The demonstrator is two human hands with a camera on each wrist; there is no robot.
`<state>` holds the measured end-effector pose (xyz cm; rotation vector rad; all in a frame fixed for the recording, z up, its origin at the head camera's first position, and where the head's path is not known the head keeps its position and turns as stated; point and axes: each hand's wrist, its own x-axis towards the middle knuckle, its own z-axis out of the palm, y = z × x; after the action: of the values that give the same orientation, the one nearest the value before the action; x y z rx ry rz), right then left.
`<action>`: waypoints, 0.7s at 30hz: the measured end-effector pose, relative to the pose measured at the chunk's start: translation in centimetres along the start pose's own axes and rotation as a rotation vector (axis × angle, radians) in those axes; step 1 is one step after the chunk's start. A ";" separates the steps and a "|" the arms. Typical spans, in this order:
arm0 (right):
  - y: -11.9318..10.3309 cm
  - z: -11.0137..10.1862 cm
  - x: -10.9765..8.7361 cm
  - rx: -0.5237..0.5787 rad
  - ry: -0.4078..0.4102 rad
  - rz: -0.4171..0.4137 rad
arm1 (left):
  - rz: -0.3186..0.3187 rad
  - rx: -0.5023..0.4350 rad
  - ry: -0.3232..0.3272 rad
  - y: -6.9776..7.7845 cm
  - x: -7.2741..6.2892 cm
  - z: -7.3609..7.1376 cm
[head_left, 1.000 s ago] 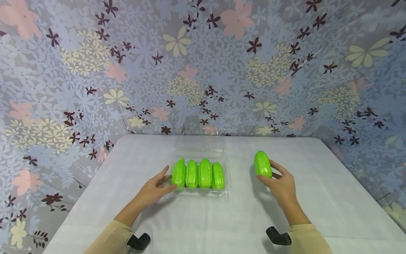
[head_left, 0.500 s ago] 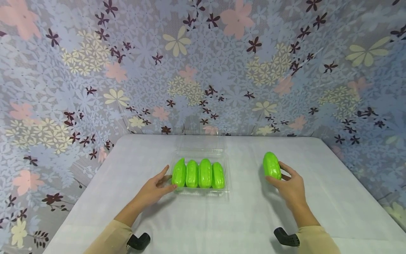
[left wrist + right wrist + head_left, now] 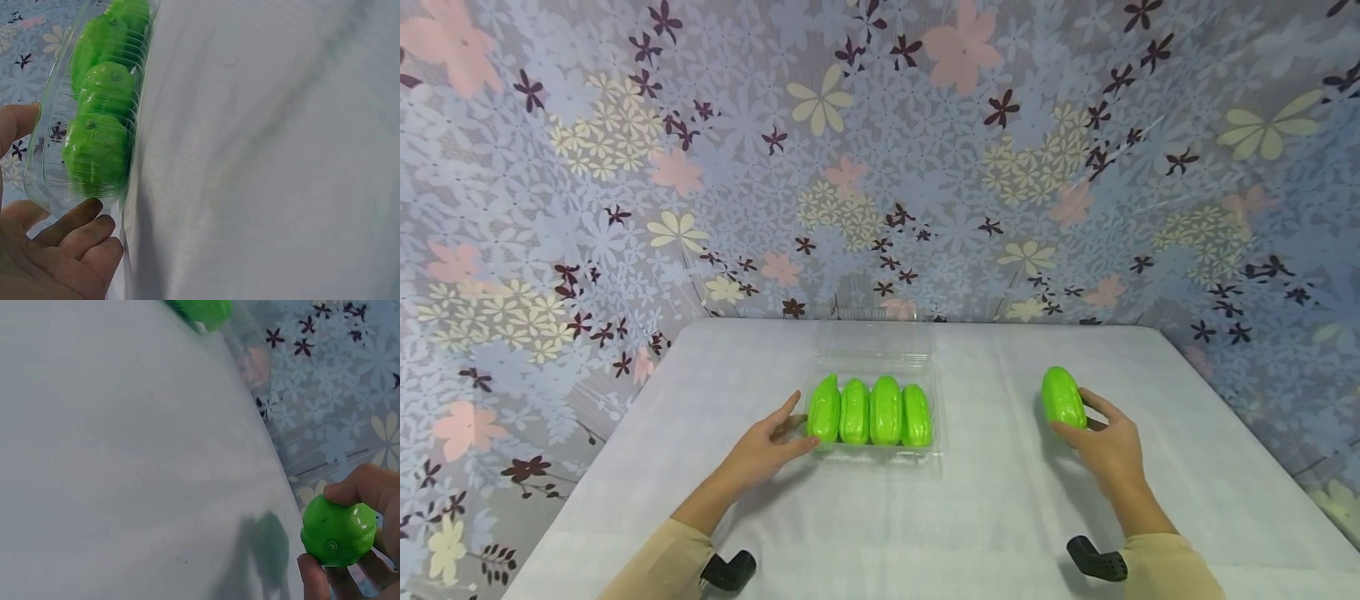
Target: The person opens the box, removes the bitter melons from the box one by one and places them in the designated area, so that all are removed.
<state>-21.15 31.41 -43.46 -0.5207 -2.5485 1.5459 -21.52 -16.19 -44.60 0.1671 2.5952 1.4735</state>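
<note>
My right hand [image 3: 1112, 450] holds a glossy green ridged toy vegetable [image 3: 1063, 397] between thumb and fingers, above the right side of the table. In the right wrist view the rounded end of this vegetable [image 3: 337, 531] shows a small nub, and a shadow falls on the cloth beside it. At the left end of a clear plastic box [image 3: 880, 450], my left hand [image 3: 762, 450] touches the wall with thumb and fingers spread. Several similar green vegetables [image 3: 886, 410] stand side by side in the box. The left wrist view shows the box [image 3: 53, 144] close to the fingertips.
The box's clear lid [image 3: 872, 337] is folded back toward the wall. A white cloth [image 3: 880, 525] covers the table. Floral fabric [image 3: 880, 167] hangs behind and at both sides. Black angled pieces [image 3: 1097, 558] sit at both wrists.
My right hand has moved to the right and slightly nearer, carrying the green vegetable away from the box. The left hand and the box have stayed in place.
</note>
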 end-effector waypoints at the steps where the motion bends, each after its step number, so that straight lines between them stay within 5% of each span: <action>1: 0.1 -0.1 0.1 0.002 -0.001 0.005 | 0.000 -0.001 -0.001 0.0 0.0 0.0; 21: 1.9 -2.2 1.4 -0.080 0.036 0.027 | -0.005 -0.026 -0.013 0.4 -0.2 -0.1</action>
<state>-21.38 34.54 -44.16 -0.5886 -2.5959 1.4338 -21.34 -16.06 -44.21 0.1664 2.5632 1.4996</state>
